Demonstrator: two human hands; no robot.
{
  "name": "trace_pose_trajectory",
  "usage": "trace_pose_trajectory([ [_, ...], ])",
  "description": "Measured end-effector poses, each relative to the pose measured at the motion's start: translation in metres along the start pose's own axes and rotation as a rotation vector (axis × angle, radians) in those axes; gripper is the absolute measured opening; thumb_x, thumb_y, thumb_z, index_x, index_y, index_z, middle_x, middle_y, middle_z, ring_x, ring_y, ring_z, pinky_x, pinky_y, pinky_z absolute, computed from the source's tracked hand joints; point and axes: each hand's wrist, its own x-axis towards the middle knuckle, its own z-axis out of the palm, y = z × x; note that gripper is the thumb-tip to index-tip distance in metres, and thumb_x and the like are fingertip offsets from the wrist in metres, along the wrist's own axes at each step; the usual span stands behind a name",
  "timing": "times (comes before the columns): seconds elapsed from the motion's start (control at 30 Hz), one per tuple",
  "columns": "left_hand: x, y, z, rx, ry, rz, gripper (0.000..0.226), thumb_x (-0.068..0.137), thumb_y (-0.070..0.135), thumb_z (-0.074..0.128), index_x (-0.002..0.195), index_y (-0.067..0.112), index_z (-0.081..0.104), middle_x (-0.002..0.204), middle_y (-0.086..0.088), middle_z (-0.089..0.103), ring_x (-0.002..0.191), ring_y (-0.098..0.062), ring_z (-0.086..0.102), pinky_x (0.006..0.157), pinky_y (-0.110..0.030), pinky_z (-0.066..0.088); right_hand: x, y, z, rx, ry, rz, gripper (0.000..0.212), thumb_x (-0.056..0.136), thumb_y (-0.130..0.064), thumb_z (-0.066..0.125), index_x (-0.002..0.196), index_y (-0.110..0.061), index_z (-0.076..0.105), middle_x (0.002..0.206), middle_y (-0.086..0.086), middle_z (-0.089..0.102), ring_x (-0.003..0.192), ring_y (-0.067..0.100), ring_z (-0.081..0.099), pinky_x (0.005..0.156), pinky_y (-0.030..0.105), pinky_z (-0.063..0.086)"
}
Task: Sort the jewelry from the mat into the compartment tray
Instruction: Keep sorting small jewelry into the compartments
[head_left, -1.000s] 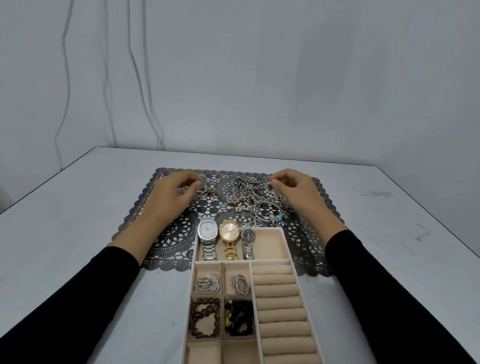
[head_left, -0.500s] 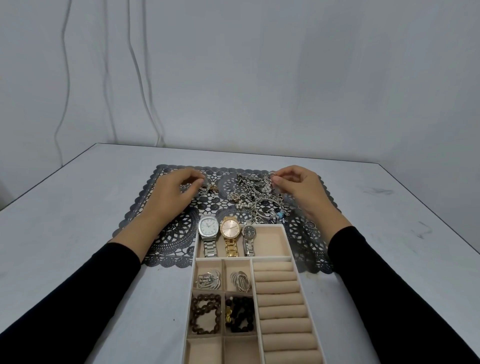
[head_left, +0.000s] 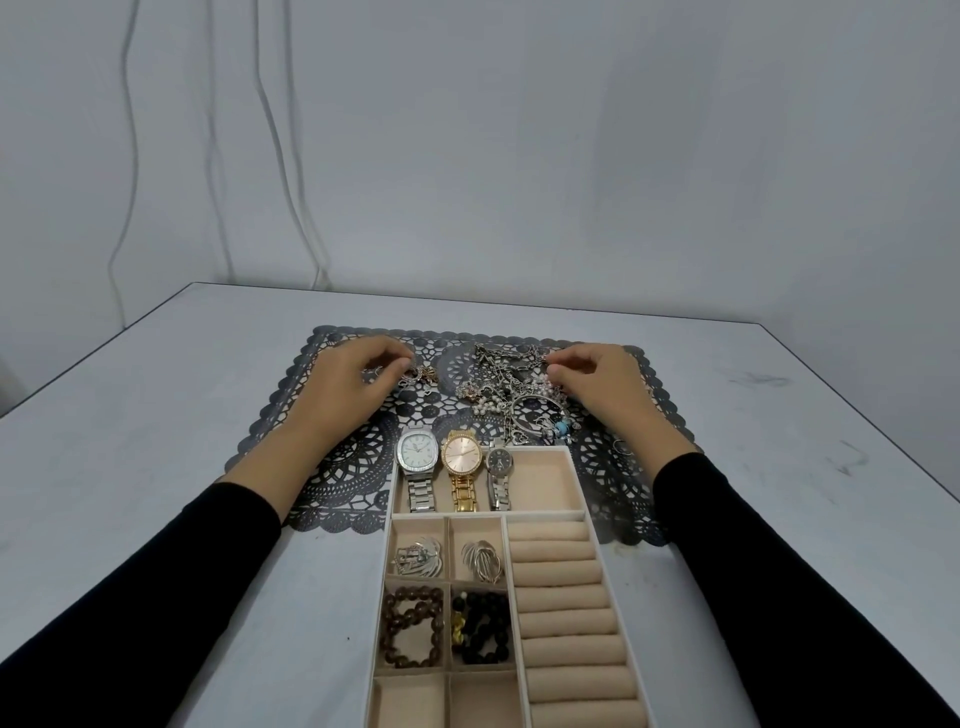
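On the lace mat (head_left: 358, 483), the left hand (head_left: 349, 387) pinches a small charm (head_left: 420, 375) and the right hand (head_left: 600, 387) a strand of the light, limp, probably snag-prone tangle (head_left: 506, 387).

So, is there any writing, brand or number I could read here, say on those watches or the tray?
No text here can be read.
On the silver watch: dial marks too small to read.
On the gold watch: dial too blurred to read.
On the small dark watch: too small to read.
On the tray and the mat: no writing shows.
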Motion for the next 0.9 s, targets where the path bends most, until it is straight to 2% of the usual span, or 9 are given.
trace_pose_trajectory([
  [0.2,0.0008,-0.0020,0.0011,0.017,-0.009,0.009,0.011,0.092,0.021,0.067,0.101,0.021,0.073,0.095,0.015,0.069,0.090,0.001,0.063,0.085,-0.007,0.044,-0.0022,-0.0045,-0.0055,-0.128,-0.095,-0.036,0.011,0.078,-0.024,0.077,0.083,-0.016,0.072,0.081,-0.004,0.069,0.075,0.006,0.060,0.068,0.015,0.046],
  [0.33,0.0010,-0.0019,0.0012,0.022,-0.011,0.010,0.011,0.091,0.021,0.067,0.100,0.023,0.073,0.093,0.020,0.067,0.090,0.003,0.062,0.083,-0.004,0.043,-0.0021,-0.0053,-0.0043,-0.167,-0.151,-0.055,0.011,0.080,-0.020,0.075,0.091,-0.018,0.072,0.086,-0.004,0.070,0.080,0.005,0.062,0.076,0.019,0.051],
  [0.43,0.0010,-0.0011,0.0011,0.025,-0.015,0.008,0.011,0.092,0.020,0.067,0.101,0.021,0.073,0.093,0.019,0.067,0.090,0.002,0.062,0.083,-0.004,0.043,-0.0020,-0.0063,-0.0044,-0.216,-0.186,-0.076,0.013,0.083,-0.018,0.072,0.095,-0.021,0.074,0.087,-0.006,0.070,0.078,0.000,0.060,0.067,0.009,0.045],
  [0.53,0.0012,-0.0006,0.0007,0.022,-0.020,0.006,0.012,0.092,0.020,0.066,0.102,0.020,0.073,0.096,0.013,0.070,0.091,-0.003,0.064,0.085,-0.009,0.044,-0.0015,-0.0053,-0.0048,-0.194,-0.207,-0.066,0.016,0.084,-0.014,0.070,0.097,-0.022,0.074,0.090,-0.006,0.070,0.082,0.003,0.062,0.067,0.008,0.043],
  [0.67,0.0008,-0.0002,0.0002,0.025,-0.023,0.008,0.013,0.092,0.019,0.066,0.103,0.019,0.073,0.097,0.011,0.071,0.092,-0.007,0.065,0.086,-0.014,0.046,-0.0020,-0.0056,-0.0039,-0.168,-0.176,-0.073,0.013,0.083,-0.009,0.071,0.093,-0.018,0.074,0.087,-0.004,0.070,0.079,0.005,0.061,0.067,0.007,0.044],
  [0.77,0.0005,0.0011,-0.0001,0.025,-0.023,0.007,0.013,0.092,0.019,0.066,0.103,0.018,0.073,0.098,0.010,0.070,0.092,-0.007,0.065,0.086,-0.016,0.047,-0.0015,-0.0064,-0.0037,-0.105,-0.140,-0.076,0.015,0.082,-0.006,0.071,0.091,-0.017,0.072,0.084,-0.001,0.069,0.075,0.007,0.060,0.069,0.012,0.046],
  [0.9,-0.0001,0.0023,0.0000,0.017,-0.026,-0.003,0.013,0.092,0.019,0.066,0.103,0.018,0.073,0.097,0.011,0.070,0.092,-0.007,0.064,0.084,-0.011,0.045,-0.0005,-0.0100,-0.0047,-0.057,-0.093,-0.108,0.018,0.085,-0.004,0.067,0.096,-0.018,0.070,0.086,-0.002,0.067,0.073,0.007,0.059,0.057,0.009,0.048],
])
